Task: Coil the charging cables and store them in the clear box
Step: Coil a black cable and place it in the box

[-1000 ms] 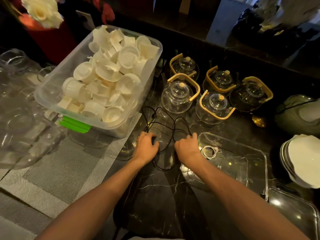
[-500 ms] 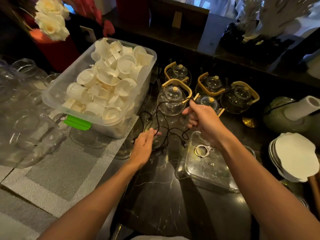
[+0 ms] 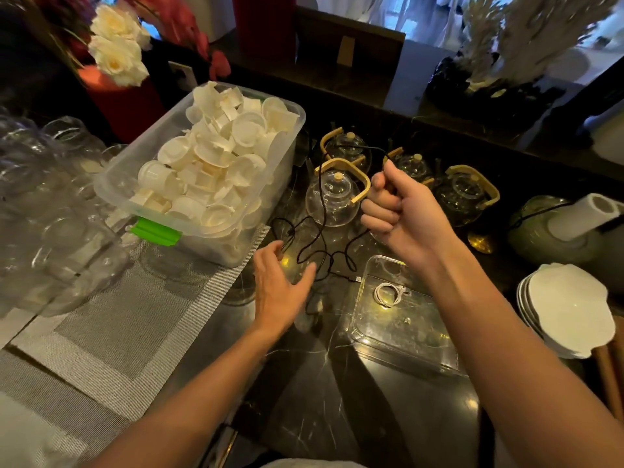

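A thin black charging cable lies in loose loops on the dark marble counter. My right hand is raised in a fist, shut on one end of that cable, which arcs up over a glass teapot. My left hand hovers low over the loops, fingers spread, holding nothing. The clear box sits to the right of the loops, under my right forearm. A small coiled white cable lies inside it.
A plastic tub heaped with white cups stands at the left on a grey woven mat. Several glass teapots with wooden handles crowd behind the cable. Glassware sits far left, stacked white plates at the right.
My right hand has lifted off the counter with the black cable's end and risen further. My left hand has opened and drawn back a little from the loops.
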Demonstrator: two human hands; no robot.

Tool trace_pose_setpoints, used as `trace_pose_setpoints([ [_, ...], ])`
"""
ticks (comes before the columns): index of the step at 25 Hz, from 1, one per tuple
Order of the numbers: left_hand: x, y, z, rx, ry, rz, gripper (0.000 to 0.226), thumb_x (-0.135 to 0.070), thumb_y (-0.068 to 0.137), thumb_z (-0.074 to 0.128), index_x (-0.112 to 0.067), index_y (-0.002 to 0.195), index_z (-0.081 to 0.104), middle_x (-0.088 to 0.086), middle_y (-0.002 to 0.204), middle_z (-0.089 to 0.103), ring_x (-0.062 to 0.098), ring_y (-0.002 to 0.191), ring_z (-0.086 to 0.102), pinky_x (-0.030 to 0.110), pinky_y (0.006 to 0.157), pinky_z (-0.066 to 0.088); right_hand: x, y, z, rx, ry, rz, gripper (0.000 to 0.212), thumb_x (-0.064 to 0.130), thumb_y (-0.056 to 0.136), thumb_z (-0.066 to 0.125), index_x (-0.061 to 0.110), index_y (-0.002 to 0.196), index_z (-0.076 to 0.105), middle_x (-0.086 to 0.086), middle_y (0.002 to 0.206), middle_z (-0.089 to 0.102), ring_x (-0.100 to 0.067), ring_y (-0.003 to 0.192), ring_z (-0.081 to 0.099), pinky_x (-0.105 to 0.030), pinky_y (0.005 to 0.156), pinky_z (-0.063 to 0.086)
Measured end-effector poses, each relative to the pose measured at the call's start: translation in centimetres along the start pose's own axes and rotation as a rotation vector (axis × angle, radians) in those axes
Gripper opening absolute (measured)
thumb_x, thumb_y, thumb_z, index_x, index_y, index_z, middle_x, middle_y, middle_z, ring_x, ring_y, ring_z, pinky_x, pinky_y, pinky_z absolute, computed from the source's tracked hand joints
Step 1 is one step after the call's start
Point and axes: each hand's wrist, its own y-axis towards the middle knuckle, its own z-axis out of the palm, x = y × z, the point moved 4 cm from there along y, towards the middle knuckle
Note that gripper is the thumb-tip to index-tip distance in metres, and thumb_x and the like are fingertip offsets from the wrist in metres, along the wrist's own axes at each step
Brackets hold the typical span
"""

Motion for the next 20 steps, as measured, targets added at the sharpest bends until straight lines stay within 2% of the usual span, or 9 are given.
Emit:
trace_pose_setpoints([
  [1, -0.9, -0.4, 0.3, -0.02, 0.007, 0.059, 0.071, -0.056, 0.076, 0.075, -0.031, 0.131, 0.039, -0.006, 0.116, 0.045, 0.006, 0.1, 0.049, 0.014, 0.086, 0.043, -0.2, -0.2, 0.3, -0.014, 0.075, 0.02, 0.041, 0.035, 0.11, 0.041, 0.013, 0.079, 0.056, 0.008, 0.053, 0.025, -0.006, 0.047, 0.018, -0.02, 0.041, 0.021],
  [3, -2.9, -1.3, 1.6, 0.093, -0.039, 0.181, 0.07, -0.055, 0.075, 0.078, -0.037, 0.129, 0.038, -0.01, 0.105, 0.049, 0.006, 0.093, 0.052, 0.013, 0.078, 0.046, -0.8, -0.4, 0.9, -0.048, 0.242, 0.064, 0.043, 0.036, 0.11, 0.039, 0.012, 0.077, 0.054, 0.008, 0.053, 0.026, -0.006, 0.049, 0.015, -0.019, 0.042, 0.019],
  [6, -4.4, -2.0, 3.9, 0.273, 0.057, 0.357, 0.075, -0.053, 0.08, 0.076, -0.033, 0.142, 0.038, -0.006, 0.123, 0.053, 0.009, 0.112, 0.054, 0.026, 0.097, 0.048, -1.1, -0.6, 2.1, -0.031, 0.392, 0.107, 0.043, 0.035, 0.11, 0.038, 0.011, 0.078, 0.053, 0.008, 0.053, 0.029, -0.006, 0.047, 0.021, -0.018, 0.043, 0.023],
  [9, -4.1, -1.7, 5.0, 0.398, -0.124, 0.24, 0.066, -0.052, 0.085, 0.074, -0.028, 0.141, 0.049, -0.004, 0.13, 0.056, 0.012, 0.119, 0.058, 0.035, 0.1, 0.052, -1.3, -0.4, 2.8, -0.051, 0.422, 0.095, 0.042, 0.034, 0.11, 0.037, 0.009, 0.08, 0.054, 0.006, 0.056, 0.033, -0.007, 0.049, 0.029, -0.02, 0.043, 0.032],
  [11, -3.7, -1.4, 5.3, 0.434, -0.221, 0.154, 0.038, -0.046, 0.094, 0.066, -0.023, 0.125, 0.063, -0.003, 0.112, 0.067, 0.013, 0.101, 0.068, 0.036, 0.088, 0.057, -1.6, 0.0, 2.6, -0.086, 0.385, 0.073, 0.042, 0.033, 0.11, 0.038, 0.007, 0.084, 0.057, 0.003, 0.06, 0.04, -0.01, 0.052, 0.038, -0.022, 0.049, 0.042],
  [13, -3.5, -1.0, 5.7, 0.464, -0.295, 0.071, 0.022, -0.039, 0.103, 0.054, -0.024, 0.106, 0.069, -0.001, 0.087, 0.073, 0.014, 0.08, 0.072, 0.032, 0.075, 0.058, -1.8, 0.4, 1.5, -0.127, 0.151, 0.052, 0.046, 0.037, 0.109, 0.038, 0.003, 0.094, 0.064, -0.005, 0.069, 0.059, -0.017, 0.063, 0.06, -0.03, 0.066, 0.058],
  [15, -3.5, -0.6, 5.2, 0.435, -0.394, -0.044, 0.024, -0.038, 0.106, 0.048, -0.033, 0.097, 0.069, -0.001, 0.08, 0.073, 0.015, 0.072, 0.072, 0.028, 0.068, 0.057, -2.4, 1.0, -0.9, -0.243, -0.273, 0.059, 0.059, 0.048, 0.108, 0.035, 0.003, 0.105, 0.072, -0.01, 0.088, 0.075, -0.024, 0.086, 0.074, -0.038, 0.086, 0.061],
  [18, -2.6, 0.5, 3.8, 0.336, -0.436, -0.093, 0.029, -0.049, 0.104, 0.042, -0.035, 0.093, 0.064, -0.001, 0.072, 0.07, 0.016, 0.066, 0.07, 0.028, 0.063, 0.056, -3.8, 2.5, -4.9, -0.457, -0.814, 0.081, 0.055, 0.047, 0.108, 0.035, 0.007, 0.1, 0.072, -0.011, 0.095, 0.076, -0.023, 0.09, 0.074, -0.045, 0.088, 0.06],
  [20, -1.5, 0.9, 3.0, 0.266, -0.435, -0.141, 0.032, -0.047, 0.105, 0.041, -0.026, 0.095, 0.063, -0.001, 0.066, 0.068, 0.018, 0.062, 0.07, 0.03, 0.06, 0.056, -5.6, 3.7, -6.5, -0.452, -1.113, 0.116, 0.04, 0.032, 0.106, 0.043, 0.002, 0.096, 0.068, -0.014, 0.09, 0.074, -0.027, 0.083, 0.073, -0.053, 0.085, 0.06],
])
